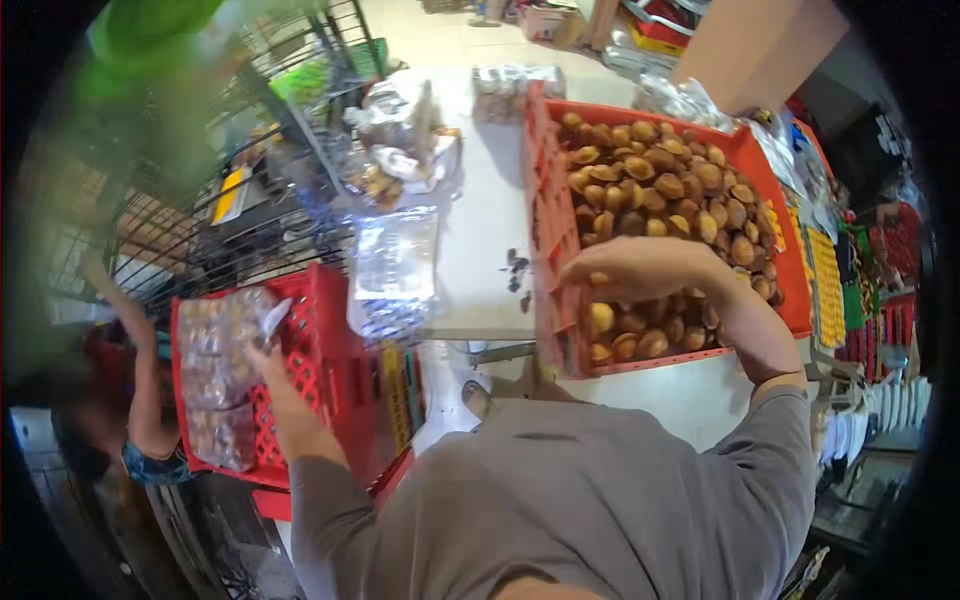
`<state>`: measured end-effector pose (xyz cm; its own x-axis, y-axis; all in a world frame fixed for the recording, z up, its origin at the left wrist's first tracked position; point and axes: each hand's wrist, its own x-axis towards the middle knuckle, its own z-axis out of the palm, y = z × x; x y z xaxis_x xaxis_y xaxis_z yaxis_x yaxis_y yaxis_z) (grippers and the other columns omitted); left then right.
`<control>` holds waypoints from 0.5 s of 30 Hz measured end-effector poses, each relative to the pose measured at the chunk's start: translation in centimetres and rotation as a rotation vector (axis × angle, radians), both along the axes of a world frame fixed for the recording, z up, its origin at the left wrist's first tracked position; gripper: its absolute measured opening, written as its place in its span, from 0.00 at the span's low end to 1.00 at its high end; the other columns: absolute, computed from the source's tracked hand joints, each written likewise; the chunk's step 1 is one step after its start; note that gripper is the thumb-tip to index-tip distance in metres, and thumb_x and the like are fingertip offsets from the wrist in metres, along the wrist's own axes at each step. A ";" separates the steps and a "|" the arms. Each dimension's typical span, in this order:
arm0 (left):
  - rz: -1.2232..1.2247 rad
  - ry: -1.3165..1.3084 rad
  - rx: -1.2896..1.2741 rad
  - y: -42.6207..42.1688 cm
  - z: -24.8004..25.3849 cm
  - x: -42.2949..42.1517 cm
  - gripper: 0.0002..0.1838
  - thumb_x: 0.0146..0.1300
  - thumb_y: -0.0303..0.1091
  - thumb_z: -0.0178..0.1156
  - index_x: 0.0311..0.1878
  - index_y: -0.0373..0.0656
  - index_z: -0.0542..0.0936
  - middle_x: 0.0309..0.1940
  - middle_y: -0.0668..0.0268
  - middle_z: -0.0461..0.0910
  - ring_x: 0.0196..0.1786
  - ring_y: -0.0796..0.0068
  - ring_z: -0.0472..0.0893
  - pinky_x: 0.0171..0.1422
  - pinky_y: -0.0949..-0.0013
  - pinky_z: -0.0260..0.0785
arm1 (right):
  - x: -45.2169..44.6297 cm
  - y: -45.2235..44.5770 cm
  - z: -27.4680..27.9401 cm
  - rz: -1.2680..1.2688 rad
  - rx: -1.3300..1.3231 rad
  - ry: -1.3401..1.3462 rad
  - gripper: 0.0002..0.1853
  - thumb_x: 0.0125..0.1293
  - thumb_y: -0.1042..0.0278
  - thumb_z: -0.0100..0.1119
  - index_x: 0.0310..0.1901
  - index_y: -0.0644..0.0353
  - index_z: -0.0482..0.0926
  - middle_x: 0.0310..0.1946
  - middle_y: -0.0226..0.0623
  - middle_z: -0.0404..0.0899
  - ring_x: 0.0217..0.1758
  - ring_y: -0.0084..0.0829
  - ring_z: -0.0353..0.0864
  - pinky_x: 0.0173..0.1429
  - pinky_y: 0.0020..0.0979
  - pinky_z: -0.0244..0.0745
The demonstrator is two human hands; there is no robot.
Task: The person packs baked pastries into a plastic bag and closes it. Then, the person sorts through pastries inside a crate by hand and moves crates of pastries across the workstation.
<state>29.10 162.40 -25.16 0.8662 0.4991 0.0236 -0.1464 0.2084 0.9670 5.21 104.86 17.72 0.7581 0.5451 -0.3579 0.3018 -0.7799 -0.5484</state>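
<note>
Over on the left, my left hand (280, 392) reaches into a red plastic crate (335, 340). Its fingers look apart, with the tips against a clear bag of small round cakes (218, 325). The bag's white gathered end stands just above the fingertips. My right hand (630, 265) is stretched over a second crate, orange-red (548, 215), piled with loose brown, shell-like cakes (690, 185). Its fingers curve downward near the crate's left wall and are slightly blurred. I see nothing plainly gripped in it.
Between the crates is a white table (480, 220) with a stack of clear plastic bags (395, 265) and dark crumbs (516, 278). Filled bags (405, 130) lie farther back. A black wire rack (290, 130) stands left. Another person's arm (145, 370) is beside the left crate.
</note>
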 end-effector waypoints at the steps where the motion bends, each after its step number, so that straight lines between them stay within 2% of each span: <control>1: -0.106 0.195 -0.393 -0.3 2.4 -1.0 0.21 0.54 0.50 0.51 0.42 0.42 0.71 0.38 0.63 0.71 0.41 0.64 0.70 0.39 0.59 0.68 | 0.6 -1.7 0.8 -0.041 0.072 0.009 0.14 0.53 0.73 0.52 0.44 0.60 0.70 0.34 0.41 0.74 0.39 0.36 0.75 0.41 0.29 0.69; 2: -0.097 0.378 -0.384 0.0 3.2 -1.5 0.20 0.54 0.49 0.53 0.44 0.44 0.70 0.39 0.65 0.71 0.42 0.64 0.69 0.38 0.62 0.68 | 1.6 -3.6 1.8 -0.050 0.137 -0.058 0.12 0.54 0.75 0.51 0.42 0.62 0.71 0.36 0.38 0.75 0.36 0.27 0.75 0.38 0.27 0.70; 3: -0.024 0.457 -0.237 -0.1 3.7 -2.1 0.21 0.54 0.47 0.53 0.47 0.46 0.69 0.36 0.65 0.72 0.38 0.65 0.71 0.34 0.65 0.68 | 3.5 -5.8 1.8 -0.087 0.257 -0.257 0.11 0.55 0.75 0.50 0.42 0.61 0.72 0.35 0.35 0.75 0.36 0.25 0.75 0.40 0.25 0.71; 4: 0.052 0.536 -0.089 -0.6 5.0 -3.3 0.22 0.53 0.46 0.53 0.50 0.47 0.68 0.33 0.66 0.73 0.34 0.66 0.72 0.31 0.68 0.68 | 6.5 -9.2 0.6 -0.227 0.431 -0.307 0.10 0.58 0.73 0.47 0.42 0.63 0.71 0.35 0.35 0.75 0.37 0.26 0.75 0.42 0.25 0.71; 5: -0.015 0.193 -0.210 -0.5 5.1 -3.7 0.25 0.54 0.38 0.52 0.57 0.51 0.63 0.31 0.67 0.72 0.32 0.70 0.72 0.27 0.72 0.66 | 9.9 -10.5 0.5 -0.360 0.644 -0.343 0.11 0.59 0.74 0.45 0.43 0.67 0.69 0.36 0.38 0.74 0.35 0.26 0.75 0.41 0.25 0.71; 6: -0.001 0.195 -0.210 -0.8 4.8 -4.2 0.25 0.54 0.38 0.52 0.57 0.51 0.63 0.31 0.67 0.72 0.32 0.70 0.72 0.27 0.72 0.66 | 12.4 -11.5 0.8 -0.664 0.583 -0.388 0.14 0.58 0.75 0.46 0.45 0.70 0.66 0.36 0.41 0.74 0.32 0.25 0.74 0.37 0.24 0.71; 8: -0.032 0.029 -0.361 -5.3 9.3 -6.9 0.28 0.54 0.32 0.50 0.60 0.53 0.58 0.35 0.67 0.72 0.37 0.74 0.70 0.29 0.72 0.65 | 20.6 -16.3 -1.8 -0.743 0.508 -0.341 0.18 0.53 0.75 0.48 0.48 0.70 0.63 0.33 0.40 0.73 0.28 0.26 0.72 0.33 0.23 0.70; 9: 0.071 0.191 0.157 -8.5 11.8 -9.0 0.28 0.54 0.27 0.48 0.61 0.49 0.57 0.43 0.64 0.69 0.44 0.74 0.68 0.39 0.72 0.65 | 24.6 -17.9 -3.5 -0.808 0.497 -0.255 0.20 0.53 0.73 0.49 0.49 0.67 0.63 0.35 0.41 0.72 0.32 0.27 0.72 0.35 0.24 0.70; 11: 0.087 0.135 0.452 -11.3 10.0 -11.8 0.28 0.55 0.29 0.49 0.60 0.42 0.56 0.48 0.61 0.66 0.47 0.73 0.68 0.47 0.71 0.63 | 31.2 -20.0 -6.8 -0.888 0.446 -0.179 0.24 0.52 0.69 0.52 0.51 0.64 0.61 0.38 0.43 0.69 0.36 0.30 0.71 0.38 0.27 0.71; 12: 0.067 0.086 0.501 -16.6 13.6 -15.0 0.28 0.56 0.29 0.50 0.59 0.36 0.54 0.51 0.60 0.63 0.50 0.71 0.66 0.54 0.68 0.59 | 33.8 -20.5 -7.9 -0.903 0.406 -0.188 0.27 0.50 0.67 0.53 0.53 0.65 0.59 0.38 0.45 0.69 0.37 0.32 0.71 0.38 0.29 0.71; 14: 0.035 0.122 0.578 -21.2 14.5 -20.1 0.26 0.55 0.24 0.49 0.58 0.33 0.56 0.56 0.58 0.60 0.53 0.68 0.64 0.57 0.69 0.57 | 36.3 -19.9 -9.3 -0.939 0.494 -0.178 0.30 0.47 0.66 0.55 0.53 0.66 0.59 0.39 0.45 0.68 0.38 0.32 0.70 0.38 0.33 0.70; 15: -0.018 0.212 0.530 -22.4 14.3 -22.8 0.27 0.55 0.24 0.50 0.58 0.34 0.55 0.56 0.58 0.59 0.53 0.68 0.65 0.57 0.69 0.57 | 37.0 -19.4 -9.9 -1.017 0.522 -0.169 0.30 0.46 0.66 0.56 0.52 0.68 0.60 0.39 0.46 0.69 0.39 0.34 0.70 0.38 0.34 0.70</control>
